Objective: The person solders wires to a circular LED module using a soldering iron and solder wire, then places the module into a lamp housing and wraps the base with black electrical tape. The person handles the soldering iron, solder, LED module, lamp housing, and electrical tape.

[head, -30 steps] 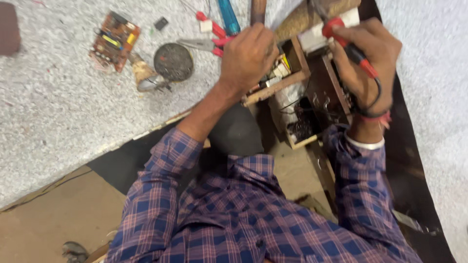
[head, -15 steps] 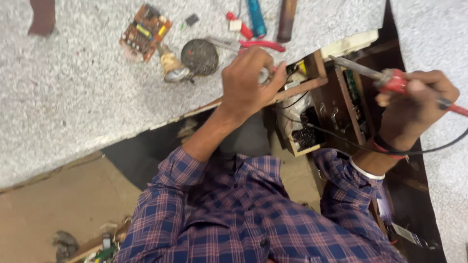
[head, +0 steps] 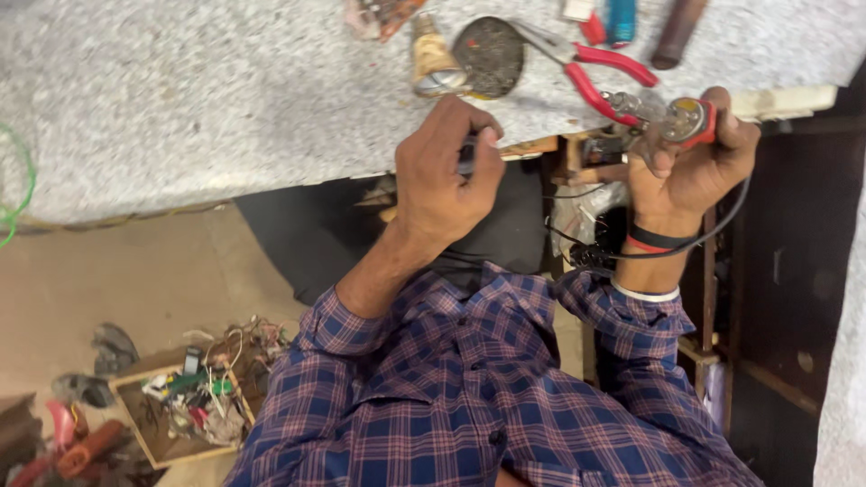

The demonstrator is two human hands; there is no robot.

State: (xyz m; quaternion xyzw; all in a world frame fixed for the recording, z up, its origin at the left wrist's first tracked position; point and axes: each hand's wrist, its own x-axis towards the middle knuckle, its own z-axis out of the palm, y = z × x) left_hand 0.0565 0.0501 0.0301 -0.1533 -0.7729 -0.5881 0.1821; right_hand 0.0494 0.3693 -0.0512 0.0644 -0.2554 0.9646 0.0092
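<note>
My left hand (head: 446, 176) is curled at the edge of the speckled stone worktop (head: 225, 99), with its fingers closed round a small dark part (head: 466, 155) that is mostly hidden. My right hand (head: 690, 180) grips a red-handled soldering iron (head: 687, 119), metal end pointing left, just under the worktop's edge. The iron's black cord (head: 722, 230) loops past my wrist. Between the two hands sits a wooden-framed device (head: 586, 162) with loose wires.
On the worktop lie red-handled pliers (head: 600, 77), a round dark tin (head: 487, 54), a blue tool (head: 621, 18) and a brown cylinder (head: 677, 32). A wooden tray of small parts and wires (head: 185, 406) sits on the floor at lower left.
My right hand has brought the soldering iron up and in toward the worktop's edge by the pliers. My left hand has come off the wooden frame and closed on a small dark part.
</note>
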